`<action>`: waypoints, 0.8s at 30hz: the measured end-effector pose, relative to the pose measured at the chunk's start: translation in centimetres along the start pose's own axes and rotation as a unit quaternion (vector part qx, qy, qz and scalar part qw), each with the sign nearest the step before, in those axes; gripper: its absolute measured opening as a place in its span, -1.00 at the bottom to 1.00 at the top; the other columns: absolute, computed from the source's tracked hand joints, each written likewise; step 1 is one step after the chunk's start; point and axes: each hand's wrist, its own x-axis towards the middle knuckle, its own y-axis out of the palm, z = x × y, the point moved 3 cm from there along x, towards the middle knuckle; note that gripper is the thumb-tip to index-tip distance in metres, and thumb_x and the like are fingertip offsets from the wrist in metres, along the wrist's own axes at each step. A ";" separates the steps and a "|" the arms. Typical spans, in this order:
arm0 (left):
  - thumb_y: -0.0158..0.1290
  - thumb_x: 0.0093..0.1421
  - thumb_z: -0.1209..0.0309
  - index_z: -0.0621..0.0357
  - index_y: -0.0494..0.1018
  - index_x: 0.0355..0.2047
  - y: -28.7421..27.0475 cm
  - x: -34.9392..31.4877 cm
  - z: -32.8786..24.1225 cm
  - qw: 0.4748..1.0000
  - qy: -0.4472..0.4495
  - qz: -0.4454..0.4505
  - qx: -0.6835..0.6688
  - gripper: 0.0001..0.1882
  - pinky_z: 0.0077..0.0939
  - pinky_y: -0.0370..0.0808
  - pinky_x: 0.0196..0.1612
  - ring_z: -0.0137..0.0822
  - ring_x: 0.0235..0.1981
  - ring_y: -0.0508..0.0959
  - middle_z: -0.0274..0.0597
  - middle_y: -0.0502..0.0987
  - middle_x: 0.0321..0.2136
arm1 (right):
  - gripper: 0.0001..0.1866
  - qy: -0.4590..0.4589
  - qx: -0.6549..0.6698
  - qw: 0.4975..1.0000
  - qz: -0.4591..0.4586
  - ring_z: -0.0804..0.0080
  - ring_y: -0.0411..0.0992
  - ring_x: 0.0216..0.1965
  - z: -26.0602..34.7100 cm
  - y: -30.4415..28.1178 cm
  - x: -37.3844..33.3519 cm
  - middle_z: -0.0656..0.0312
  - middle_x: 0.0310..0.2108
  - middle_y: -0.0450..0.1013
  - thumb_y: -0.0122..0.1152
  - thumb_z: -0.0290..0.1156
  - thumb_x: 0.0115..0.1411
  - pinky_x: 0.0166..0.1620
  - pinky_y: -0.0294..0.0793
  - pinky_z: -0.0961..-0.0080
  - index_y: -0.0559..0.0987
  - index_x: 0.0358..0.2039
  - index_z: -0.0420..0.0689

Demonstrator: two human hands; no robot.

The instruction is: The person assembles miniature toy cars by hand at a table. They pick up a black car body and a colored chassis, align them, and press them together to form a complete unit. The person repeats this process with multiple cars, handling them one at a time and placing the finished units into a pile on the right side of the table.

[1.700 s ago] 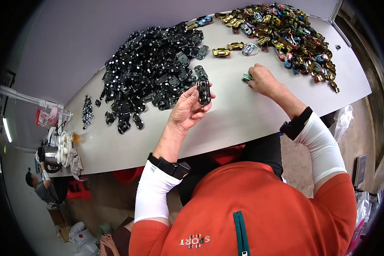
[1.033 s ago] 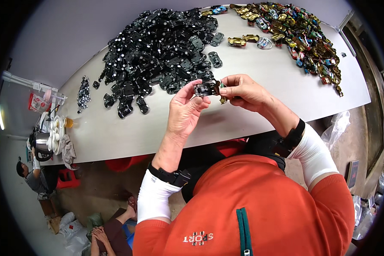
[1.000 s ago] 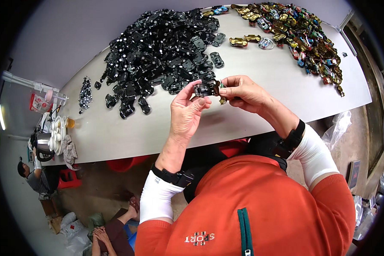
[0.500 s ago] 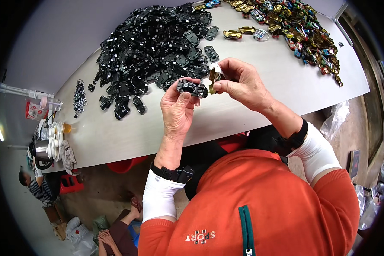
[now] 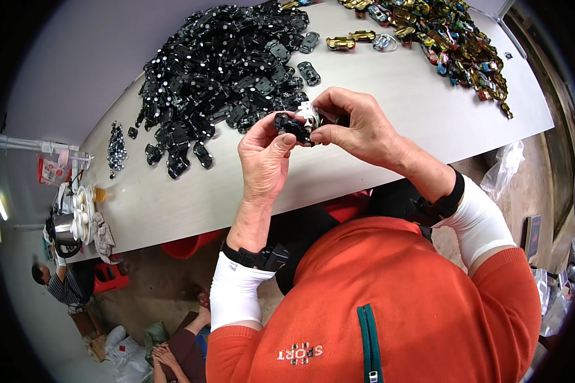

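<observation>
The right hand is now bringing its pinched, whitish shell over the black plastic car base, where earlier it was standing off the end. The left hand is clamping the base above the smooth desk, its long axis sloping from ten to four o'clock; a lumpy black pile is lying toward eleven.
</observation>
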 end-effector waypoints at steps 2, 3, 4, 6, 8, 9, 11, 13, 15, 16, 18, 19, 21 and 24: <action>0.20 0.00 0.55 0.35 0.43 -0.16 0.2 0.0 -0.1 1.000 0.000 0.013 0.011 -0.64 -0.48 0.59 -0.25 -0.35 -0.29 0.54 -0.11 0.52 -0.25 | -0.70 -0.012 -0.019 1.000 -0.007 0.57 0.41 -0.51 -0.1 0.0 -0.1 0.21 -0.57 0.42 0.28 -0.66 -0.07 -0.42 0.44 0.56 0.41 -0.30 -0.28; 0.21 0.00 0.56 0.35 0.44 -0.16 0.3 0.2 -0.3 1.000 0.000 0.015 0.020 -0.64 -0.49 0.58 -0.24 -0.36 -0.28 0.53 -0.12 0.52 -0.25 | -0.70 -0.022 -0.009 1.000 -0.012 0.55 0.42 -0.50 0.2 -0.1 0.1 0.19 -0.57 0.43 0.28 -0.66 -0.07 -0.41 0.44 0.55 0.42 -0.30 -0.27; 0.21 -0.01 0.56 0.35 0.44 -0.16 0.6 0.1 -0.5 0.999 0.000 0.018 0.029 -0.64 -0.49 0.58 -0.24 -0.37 -0.28 0.53 -0.14 0.52 -0.25 | -0.70 -0.031 0.001 0.999 -0.018 0.52 0.43 -0.50 0.5 0.0 0.0 0.17 -0.56 0.44 0.28 -0.67 -0.08 -0.41 0.44 0.54 0.42 -0.29 -0.25; 0.22 -0.04 0.59 0.34 0.44 -0.15 0.6 -0.3 -0.4 0.999 0.001 0.012 0.032 -0.61 -0.54 0.56 -0.23 -0.40 -0.25 0.52 -0.21 0.50 -0.25 | -0.65 -0.052 0.002 0.999 -0.014 0.37 0.48 -0.46 1.4 0.1 -0.3 0.11 -0.52 0.46 0.30 -0.66 -0.11 -0.40 0.45 0.48 0.44 -0.26 -0.20; 0.22 -0.04 0.61 0.34 0.44 -0.15 0.4 -0.2 -0.6 0.999 0.009 0.024 0.026 -0.61 -0.59 0.54 -0.22 -0.41 -0.25 0.51 -0.25 0.46 -0.27 | -0.59 -0.171 -0.101 0.980 -0.025 0.28 0.48 -0.42 2.4 0.3 -0.1 0.11 -0.49 0.46 0.32 -0.64 -0.15 -0.39 0.47 0.43 0.45 -0.22 -0.20; 0.21 -0.04 0.62 0.35 0.44 -0.14 0.7 -0.4 -0.6 1.000 0.007 0.023 0.011 -0.60 -0.62 0.52 -0.20 -0.42 -0.24 0.50 -0.28 0.44 -0.28 | -0.54 -0.179 -0.116 0.977 -0.018 0.19 0.48 -0.40 2.1 0.4 -0.2 0.08 -0.44 0.46 0.34 -0.63 -0.17 -0.38 0.47 0.39 0.45 -0.17 -0.23; 0.21 -0.04 0.63 0.35 0.43 -0.14 0.8 -0.4 -0.8 1.000 0.010 0.028 -0.001 -0.60 -0.62 0.52 -0.19 -0.42 -0.24 0.50 -0.27 0.44 -0.27 | -0.53 -0.179 -0.133 0.975 -0.007 0.17 0.47 -0.41 2.4 0.5 -0.3 0.06 -0.43 0.45 0.33 -0.63 -0.17 -0.38 0.47 0.38 0.45 -0.16 -0.25; 0.21 -0.04 0.64 0.34 0.43 -0.12 1.0 -0.5 -0.8 0.999 0.008 0.025 -0.020 -0.59 -0.61 0.52 -0.18 -0.42 -0.25 0.51 -0.27 0.44 -0.28 | -0.51 -0.176 -0.169 0.970 0.011 0.11 0.45 -0.41 2.8 0.5 -0.5 0.03 -0.42 0.43 0.34 -0.60 -0.16 -0.37 0.46 0.35 0.45 -0.13 -0.26; 0.20 -0.03 0.63 0.34 0.43 -0.12 0.6 -0.4 -0.6 0.999 0.006 0.033 -0.028 -0.59 -0.60 0.52 -0.18 -0.40 -0.24 0.51 -0.25 0.45 -0.26 | -0.51 -0.176 -0.187 0.966 0.009 0.09 0.44 -0.40 3.6 0.6 -0.5 0.03 -0.44 0.42 0.34 -0.57 -0.14 -0.37 0.46 0.34 0.44 -0.13 -0.27; 0.20 -0.02 0.63 0.34 0.43 -0.12 0.4 -0.2 -0.4 0.999 0.004 0.037 -0.031 -0.60 -0.59 0.53 -0.18 -0.39 -0.23 0.52 -0.24 0.46 -0.26 | -0.52 -0.175 -0.196 0.965 0.008 0.08 0.44 -0.40 3.8 0.7 -0.4 0.03 -0.45 0.42 0.34 -0.55 -0.14 -0.36 0.46 0.33 0.44 -0.13 -0.27; 0.19 0.01 0.59 0.34 0.42 -0.10 0.1 0.0 -0.3 0.998 -0.018 0.045 -0.050 -0.60 -0.57 0.53 -0.17 -0.38 -0.21 0.52 -0.21 0.48 -0.24 | -0.52 -0.185 -0.185 0.965 0.012 0.06 0.44 -0.40 4.1 0.7 -0.1 0.02 -0.46 0.41 0.35 -0.53 -0.14 -0.36 0.46 0.31 0.42 -0.16 -0.28; 0.18 0.03 0.57 0.34 0.41 -0.09 0.1 0.1 -0.2 0.997 -0.029 0.050 -0.059 -0.61 -0.56 0.53 -0.16 -0.37 -0.21 0.53 -0.19 0.49 -0.23 | -0.52 -0.190 -0.181 0.965 0.013 0.05 0.44 -0.40 4.2 0.6 0.0 0.01 -0.46 0.41 0.36 -0.51 -0.14 -0.35 0.45 0.31 0.40 -0.17 -0.28; 0.17 0.06 0.48 0.33 0.38 -0.06 -0.1 0.2 0.1 0.993 -0.053 0.067 -0.083 -0.58 -0.50 0.57 -0.19 -0.31 -0.20 0.55 -0.12 0.51 -0.21 | -0.52 -0.152 -0.156 0.976 0.020 0.05 0.44 -0.39 4.0 0.5 0.2 0.01 -0.46 0.41 0.37 -0.49 -0.15 -0.35 0.45 0.30 0.38 -0.20 -0.27; 0.15 0.09 0.45 0.31 0.36 -0.03 -0.2 0.2 0.3 0.989 -0.077 0.084 -0.096 -0.57 -0.45 0.58 -0.16 -0.26 -0.18 0.55 -0.08 0.51 -0.19 | -0.51 -0.113 -0.138 0.983 0.039 0.06 0.45 -0.39 3.8 0.4 0.3 0.01 -0.46 0.42 0.39 -0.46 -0.16 -0.35 0.45 0.30 0.35 -0.22 -0.25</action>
